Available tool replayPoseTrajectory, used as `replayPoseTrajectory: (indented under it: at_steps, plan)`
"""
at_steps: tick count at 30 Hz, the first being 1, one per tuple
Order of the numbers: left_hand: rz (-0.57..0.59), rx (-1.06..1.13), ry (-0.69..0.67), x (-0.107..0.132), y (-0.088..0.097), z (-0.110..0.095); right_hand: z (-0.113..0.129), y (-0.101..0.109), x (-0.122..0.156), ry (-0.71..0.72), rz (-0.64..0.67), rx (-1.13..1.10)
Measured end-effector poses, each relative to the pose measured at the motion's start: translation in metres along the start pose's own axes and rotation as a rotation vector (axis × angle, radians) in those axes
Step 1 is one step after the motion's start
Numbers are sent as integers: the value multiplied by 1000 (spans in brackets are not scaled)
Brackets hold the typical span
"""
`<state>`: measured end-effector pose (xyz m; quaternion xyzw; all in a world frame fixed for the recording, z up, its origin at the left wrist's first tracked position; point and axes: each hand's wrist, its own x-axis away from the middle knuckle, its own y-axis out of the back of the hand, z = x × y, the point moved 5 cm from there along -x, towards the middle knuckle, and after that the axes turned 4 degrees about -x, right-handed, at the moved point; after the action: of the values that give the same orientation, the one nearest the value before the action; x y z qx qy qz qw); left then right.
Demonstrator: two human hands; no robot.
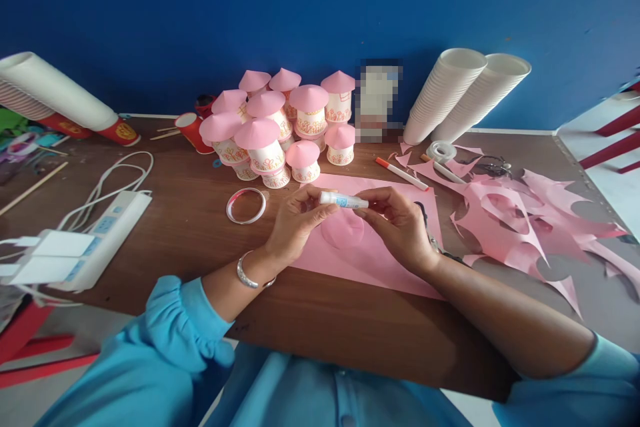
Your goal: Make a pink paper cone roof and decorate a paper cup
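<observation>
Blue wall (320, 7) backs a brown table (190, 213); over a pink sheet (350, 270) at its near middle, the left hand (296, 221) and right hand (400, 221) pinch opposite ends of a white tube (345, 201), thumbs and fingers closed on it; whether its cap is loose, I cannot tell; at 11 o'clock from it, the clustered paper cups (266, 105) already wear pink cone roofs, so that much looks done; at 6 o'clock, a pink disc (345, 230) seems flat and unshaped, apparently the part left; cut scraps (505, 213) lie at 3 o'clock.
</observation>
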<state>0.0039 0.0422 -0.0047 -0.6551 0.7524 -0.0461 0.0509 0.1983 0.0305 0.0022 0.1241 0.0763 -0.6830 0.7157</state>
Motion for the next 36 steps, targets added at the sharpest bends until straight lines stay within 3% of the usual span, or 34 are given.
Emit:
replayPoseTrajectory:
  at_steps: [6, 15, 24, 30, 36]
  plan:
    - [104, -299, -96, -1, 3, -2, -1, 12, -8, 23, -29, 46]
    - [239, -770, -450, 4, 0, -4, 23, -4, 7, 503, 135, 507]
    - [247, -891, -393, 4, 6, 1, 27, 1, 6, 723, 133, 643]
    - [302, -1070, -399, 4, 6, 0, 31, 2, 4, 865, 234, 686]
    - [274, -1225, -476, 7, 5, -4, 28, 3, 3, 747, 223, 674]
